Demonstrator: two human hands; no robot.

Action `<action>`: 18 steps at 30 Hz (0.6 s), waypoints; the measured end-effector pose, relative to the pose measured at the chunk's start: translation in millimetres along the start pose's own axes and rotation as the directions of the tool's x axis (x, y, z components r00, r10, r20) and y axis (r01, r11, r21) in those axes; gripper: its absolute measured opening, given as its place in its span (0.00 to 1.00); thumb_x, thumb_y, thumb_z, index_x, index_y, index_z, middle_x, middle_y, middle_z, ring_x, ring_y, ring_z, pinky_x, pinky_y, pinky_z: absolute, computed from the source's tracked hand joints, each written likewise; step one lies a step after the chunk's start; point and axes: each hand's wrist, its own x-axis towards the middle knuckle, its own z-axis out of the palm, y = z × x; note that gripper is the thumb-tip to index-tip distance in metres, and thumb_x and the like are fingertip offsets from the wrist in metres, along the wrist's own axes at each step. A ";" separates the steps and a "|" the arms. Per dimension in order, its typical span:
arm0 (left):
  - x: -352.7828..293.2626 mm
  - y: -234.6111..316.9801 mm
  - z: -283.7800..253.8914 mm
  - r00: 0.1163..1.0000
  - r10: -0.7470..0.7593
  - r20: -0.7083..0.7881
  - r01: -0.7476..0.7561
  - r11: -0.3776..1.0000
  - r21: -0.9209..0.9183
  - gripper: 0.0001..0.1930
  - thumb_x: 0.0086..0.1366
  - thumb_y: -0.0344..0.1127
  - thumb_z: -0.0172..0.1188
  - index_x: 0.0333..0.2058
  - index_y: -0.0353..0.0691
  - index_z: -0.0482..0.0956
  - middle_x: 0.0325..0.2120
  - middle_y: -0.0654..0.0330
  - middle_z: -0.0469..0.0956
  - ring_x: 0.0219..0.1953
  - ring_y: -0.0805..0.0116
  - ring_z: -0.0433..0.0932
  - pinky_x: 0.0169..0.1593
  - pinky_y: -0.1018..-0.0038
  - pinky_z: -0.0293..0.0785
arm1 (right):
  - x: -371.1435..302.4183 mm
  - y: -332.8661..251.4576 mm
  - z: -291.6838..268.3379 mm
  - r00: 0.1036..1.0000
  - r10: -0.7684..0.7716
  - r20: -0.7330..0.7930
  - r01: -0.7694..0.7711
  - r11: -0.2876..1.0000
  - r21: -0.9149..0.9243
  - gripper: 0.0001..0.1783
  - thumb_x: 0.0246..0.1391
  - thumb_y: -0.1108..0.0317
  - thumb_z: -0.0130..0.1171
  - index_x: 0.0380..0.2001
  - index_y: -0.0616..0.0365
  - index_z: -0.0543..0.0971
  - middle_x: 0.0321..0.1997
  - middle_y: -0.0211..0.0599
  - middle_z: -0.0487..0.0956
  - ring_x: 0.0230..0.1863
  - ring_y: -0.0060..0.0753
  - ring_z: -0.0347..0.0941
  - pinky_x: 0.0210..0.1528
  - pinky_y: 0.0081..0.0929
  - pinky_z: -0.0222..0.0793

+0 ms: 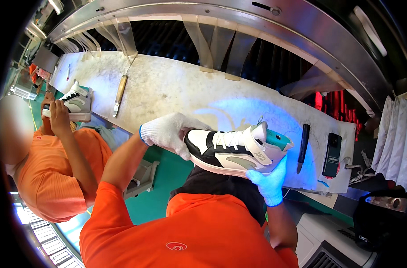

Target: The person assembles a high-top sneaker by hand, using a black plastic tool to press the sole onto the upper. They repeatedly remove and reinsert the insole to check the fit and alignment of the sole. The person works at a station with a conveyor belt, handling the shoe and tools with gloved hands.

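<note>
Between my two gloved hands is a white and black sneaker (232, 149) with white laces and a pale pinkish sole, held sideways above the near edge of the bench. My left hand (174, 132), in a white knit glove, grips it round the toe. At the heel, my right hand (271, 181) is closed on the lower back of the shoe, its glove lit blue. A teal shoe last (277, 139) fills the shoe's opening. Parts of the fingers behind the shoe are hidden.
Right of the shoe lie a dark-handled knife (304, 147) and a black phone (332, 155) on the pale bench (168, 85). A wooden-handled tool (120, 94) lies farther left. At the left a co-worker in orange handles a similar sneaker (77, 100). Clear strips (239, 53) hang along the far side.
</note>
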 end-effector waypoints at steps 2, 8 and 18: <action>-0.2 -4.2 3.0 0.999 0.040 -0.001 -0.040 0.999 0.018 0.47 0.46 0.16 0.80 0.70 0.23 0.77 0.61 0.48 0.86 0.60 0.62 0.85 0.66 0.66 0.82 | -2.9 2.3 -0.9 1.000 -0.008 -0.001 0.008 1.000 0.016 0.64 0.41 0.69 0.88 0.78 0.60 0.58 0.71 0.45 0.73 0.71 0.43 0.75 0.74 0.45 0.78; -2.7 34.2 24.5 0.983 -0.064 -0.174 0.158 0.777 0.609 0.52 0.40 0.44 0.88 0.67 0.32 0.81 0.57 0.48 0.88 0.57 0.55 0.88 0.64 0.66 0.82 | -4.4 0.9 1.7 1.000 -0.014 -0.019 0.014 1.000 0.017 0.63 0.41 0.71 0.86 0.78 0.60 0.59 0.71 0.45 0.73 0.71 0.44 0.76 0.74 0.46 0.78; 54.1 54.5 140.1 0.866 0.456 -0.205 0.015 0.386 0.922 0.54 0.41 0.62 0.87 0.66 0.40 0.81 0.50 0.46 0.87 0.54 0.41 0.86 0.60 0.50 0.80 | -9.0 10.7 0.4 0.992 -0.120 -0.036 0.120 0.993 -0.011 0.54 0.48 0.64 0.87 0.71 0.68 0.65 0.65 0.46 0.81 0.65 0.38 0.81 0.67 0.41 0.79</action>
